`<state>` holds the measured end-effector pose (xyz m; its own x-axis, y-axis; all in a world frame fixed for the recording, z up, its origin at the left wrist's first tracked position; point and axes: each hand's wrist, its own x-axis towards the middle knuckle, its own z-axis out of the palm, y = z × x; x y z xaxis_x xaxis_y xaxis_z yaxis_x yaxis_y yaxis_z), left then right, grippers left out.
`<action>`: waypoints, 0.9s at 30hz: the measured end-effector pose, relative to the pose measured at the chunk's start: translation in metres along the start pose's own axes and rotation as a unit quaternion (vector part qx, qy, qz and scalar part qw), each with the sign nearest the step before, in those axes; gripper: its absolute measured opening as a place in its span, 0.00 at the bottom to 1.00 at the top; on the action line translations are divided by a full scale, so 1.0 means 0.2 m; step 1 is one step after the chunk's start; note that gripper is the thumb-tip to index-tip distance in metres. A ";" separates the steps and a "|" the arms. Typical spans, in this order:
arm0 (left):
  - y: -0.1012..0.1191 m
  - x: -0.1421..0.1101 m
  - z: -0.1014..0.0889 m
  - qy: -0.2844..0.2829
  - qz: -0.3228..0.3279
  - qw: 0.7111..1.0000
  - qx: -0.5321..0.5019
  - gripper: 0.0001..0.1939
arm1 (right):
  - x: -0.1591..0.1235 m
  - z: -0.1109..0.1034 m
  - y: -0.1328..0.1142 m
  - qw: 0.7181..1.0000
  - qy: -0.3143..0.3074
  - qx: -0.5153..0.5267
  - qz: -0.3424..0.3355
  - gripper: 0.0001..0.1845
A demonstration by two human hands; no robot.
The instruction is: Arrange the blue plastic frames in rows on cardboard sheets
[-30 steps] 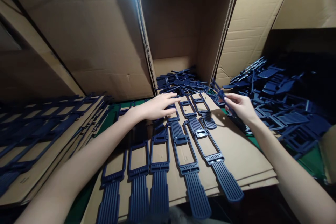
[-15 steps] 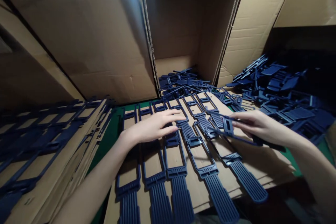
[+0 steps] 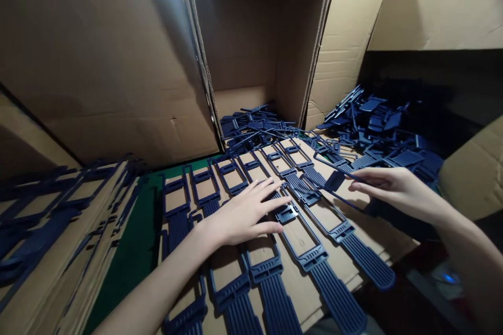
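Rows of dark blue plastic frames with ribbed, paddle-like ends lie on a cardboard sheet (image 3: 310, 301) in front of me. My left hand (image 3: 251, 209) rests over the middle of these rows, palm down with fingers spread, partly covering the frames beneath. A nearby plastic frame (image 3: 302, 233) sits just right of its fingertips. In my right hand (image 3: 393, 188), fingers and thumb pinch one loose blue plastic frame (image 3: 336, 180), tilted above the right side of the sheet. Its far end is partly hidden by my hand and in shadow.
A large heap of blue plastic parts (image 3: 381, 120) lies at the back right. Another pile (image 3: 255, 125) spills from an open cardboard box (image 3: 239, 36). At left, stacked cardboard sheets (image 3: 98, 230) carry more frames. Green tabletop (image 3: 133, 241) shows between the stacks.
The view has turned to the right. My left hand has moved down and nearer, with its fingers more spread. The frame in my right hand has changed its tilt.
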<state>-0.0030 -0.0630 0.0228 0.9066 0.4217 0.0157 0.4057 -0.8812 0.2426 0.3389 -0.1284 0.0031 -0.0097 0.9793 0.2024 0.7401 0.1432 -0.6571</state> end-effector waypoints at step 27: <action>-0.04 -0.01 0.10 0.026 -0.041 0.999 0.018 0.29 | 0.08 -0.07 -0.05 0.878 0.030 -0.465 -0.106 0.22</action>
<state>-0.0057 -0.0603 0.0003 0.8636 0.5018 0.0490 0.4823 -0.8505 0.2101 0.3413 -0.1166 0.0229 -0.1993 0.9312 0.3053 0.9554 0.1154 0.2718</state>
